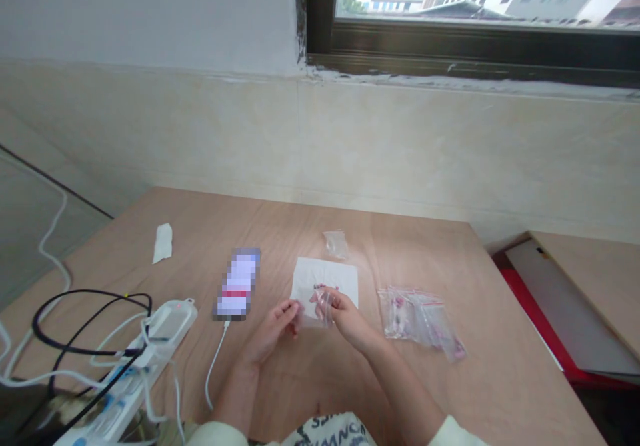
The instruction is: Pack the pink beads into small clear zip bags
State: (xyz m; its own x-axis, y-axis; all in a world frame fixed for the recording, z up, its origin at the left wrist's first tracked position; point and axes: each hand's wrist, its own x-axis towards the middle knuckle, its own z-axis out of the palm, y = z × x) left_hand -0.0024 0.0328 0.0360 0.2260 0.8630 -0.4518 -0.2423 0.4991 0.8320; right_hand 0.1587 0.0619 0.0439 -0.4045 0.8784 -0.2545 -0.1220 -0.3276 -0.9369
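Observation:
Between my two hands, over the front part of a white sheet of paper (305,274), is a small clear plastic bag (314,321). My left hand (281,323) pinches the bag's left side. On the other side, my right hand (340,306) has its fingers closed on the bag's right edge. Small dark pink pieces (327,287) show on the paper by my right fingertips; their kind is too small to make out. Right of the paper lie several clear zip bags (420,319) with pinkish things inside. Another clear bag (336,244) lies behind the paper.
A phone (239,284) with a blurred screen lies left of the paper, a white charging cable (216,366) plugged into it. A power strip (170,323) with tangled black and white cables takes up the front left. A white scrap (163,243) lies at the back left. A wall rises behind the table.

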